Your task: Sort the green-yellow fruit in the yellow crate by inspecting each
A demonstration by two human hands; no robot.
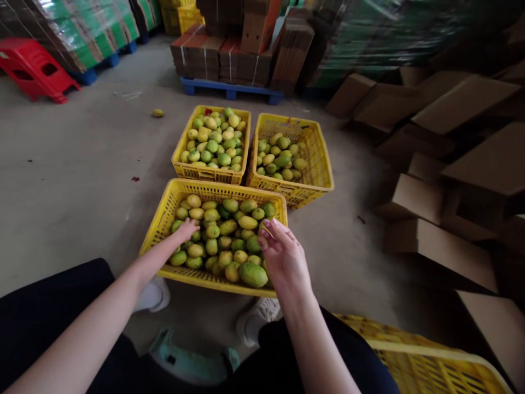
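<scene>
A yellow plastic crate (217,189) stands before me, filled with green and yellow lemons (227,227). My left hand (187,230) reaches over its left side, fingers stretched out above the fruit and apparently holding nothing. Over the crate's right side, my right hand (285,254) is turned partly palm up. Its thumb and fingers close around a yellowish lemon (266,230), mostly covered by the fingers. A large green lemon (253,274) lies near the front rim, left of my right wrist.
Behind stand a full lemon crate (176,156) and a partly filled one (324,158). Cardboard boxes (447,251) pile up at right; another yellow crate (426,355) is beside my right leg. A red stool (36,68) and a loose lemon (157,113) are at left.
</scene>
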